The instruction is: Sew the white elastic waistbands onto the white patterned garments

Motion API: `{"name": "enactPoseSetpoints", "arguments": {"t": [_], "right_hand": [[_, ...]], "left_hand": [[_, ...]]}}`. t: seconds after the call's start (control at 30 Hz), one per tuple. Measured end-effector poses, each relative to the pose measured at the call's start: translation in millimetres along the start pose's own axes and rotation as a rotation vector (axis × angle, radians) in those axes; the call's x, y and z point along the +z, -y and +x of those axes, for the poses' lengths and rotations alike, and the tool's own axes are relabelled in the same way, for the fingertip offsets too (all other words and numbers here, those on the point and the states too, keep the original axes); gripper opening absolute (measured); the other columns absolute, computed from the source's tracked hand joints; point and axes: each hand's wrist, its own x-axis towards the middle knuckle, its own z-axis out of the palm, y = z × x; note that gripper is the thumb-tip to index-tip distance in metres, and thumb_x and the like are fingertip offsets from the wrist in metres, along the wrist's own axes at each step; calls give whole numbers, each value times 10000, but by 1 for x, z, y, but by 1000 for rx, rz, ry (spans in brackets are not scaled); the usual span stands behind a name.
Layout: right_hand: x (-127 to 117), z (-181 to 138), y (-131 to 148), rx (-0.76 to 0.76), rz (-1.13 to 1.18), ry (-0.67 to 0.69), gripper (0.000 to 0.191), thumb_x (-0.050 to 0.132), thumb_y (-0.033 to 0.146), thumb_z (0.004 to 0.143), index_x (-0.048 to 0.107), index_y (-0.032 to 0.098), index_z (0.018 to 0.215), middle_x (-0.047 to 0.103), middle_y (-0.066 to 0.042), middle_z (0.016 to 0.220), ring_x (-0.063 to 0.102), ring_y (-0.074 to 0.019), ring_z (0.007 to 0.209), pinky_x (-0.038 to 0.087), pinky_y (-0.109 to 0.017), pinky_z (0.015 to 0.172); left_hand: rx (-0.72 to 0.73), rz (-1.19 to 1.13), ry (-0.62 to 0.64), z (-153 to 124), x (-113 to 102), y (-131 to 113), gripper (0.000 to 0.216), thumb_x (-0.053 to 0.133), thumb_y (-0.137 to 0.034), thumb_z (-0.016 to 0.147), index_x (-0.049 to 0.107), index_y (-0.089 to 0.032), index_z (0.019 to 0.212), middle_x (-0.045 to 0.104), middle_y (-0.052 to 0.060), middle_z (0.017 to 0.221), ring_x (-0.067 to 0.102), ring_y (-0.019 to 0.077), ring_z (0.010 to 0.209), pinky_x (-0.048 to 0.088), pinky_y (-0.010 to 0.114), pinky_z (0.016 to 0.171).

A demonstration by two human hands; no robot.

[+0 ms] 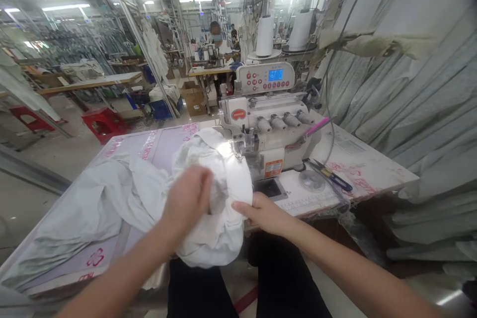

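A white garment (219,246) is bunched at the front of a white overlock sewing machine (274,129), its smooth band (240,179) curving under the lit needle area. My right hand (266,212) pinches the band's near edge between thumb and fingers, just left of the machine's front plate. Slightly blurred, my left hand (190,196) is closed over the gathered cloth left of the band; its fingertips are partly hidden. The rest of the cloth (85,203) trails leftward across the table.
Navy-handled scissors (331,175) and a clear round dish (312,180) lie right of the machine. White thread cones (265,37) stand above it. Pale fabric (421,149) hangs at the right. Red stools (102,124) and a masked person (216,42) are farther back.
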Motion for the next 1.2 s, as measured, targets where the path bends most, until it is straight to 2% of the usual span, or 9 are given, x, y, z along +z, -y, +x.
{"name": "enactPoseSetpoints", "arguments": {"t": [0.13,0.3,0.5,0.67,0.83,0.93,1.07,1.13,1.2], "right_hand": [[-7,7,1,-2,64,15,442,595,563,718,589,121,729,511,10,602,432,-96,538,353,-224,508],[-10,5,9,7,149,1,455,635,570,680,525,131,635,445,41,517,364,-68,455,298,-212,441],[47,-74,-17,-11,274,-157,428,642,521,720,496,156,891,458,53,631,347,-47,443,272,-176,396],[76,-116,-43,98,339,170,497,539,613,763,508,122,691,426,39,513,335,-44,398,228,-173,365],[68,-102,-50,80,336,251,550,543,660,727,489,128,599,403,39,469,318,-49,395,203,-185,376],[68,-102,-45,-31,225,204,557,451,646,798,437,141,564,365,40,469,304,-52,421,198,-191,399],[69,-108,-31,-100,151,162,482,430,537,862,384,150,578,335,40,532,278,-54,479,227,-191,453],[69,-108,-27,-113,131,158,437,420,500,874,391,153,609,349,27,584,306,-71,529,262,-196,495],[69,-107,-28,-107,111,166,403,405,488,875,405,157,645,362,15,628,335,-93,578,285,-205,527]], "left_hand": [[-135,-480,649,-29,9,-12,279,423,-403,847,568,-175,915,581,24,783,550,170,721,432,273,650],[-128,-527,733,-43,-3,-21,336,429,-453,855,523,-150,745,507,-10,677,430,98,579,347,205,539],[-105,-729,1142,-145,-14,-49,385,335,-451,897,578,-153,866,575,23,815,498,131,720,419,212,674],[-186,-1000,1191,-176,-1,-51,419,383,-432,892,480,-229,1246,497,50,1257,449,216,1145,291,363,1043],[-215,-915,1217,-161,6,-33,415,487,-457,839,568,-217,1167,574,63,1159,503,239,1095,330,395,1018],[-362,-906,957,-131,13,-11,462,508,-547,784,663,-132,916,650,99,886,594,251,900,445,397,884],[-396,-423,10,-84,24,9,591,562,-487,753,481,-144,1227,480,141,1249,364,292,1242,298,433,1034],[-341,-138,-73,-70,27,14,667,564,-454,751,387,-104,1290,415,182,1295,320,322,1261,281,469,1029],[-325,-36,110,-65,26,18,493,446,-435,826,480,-80,1167,545,185,1111,478,323,1103,368,467,933]]}}
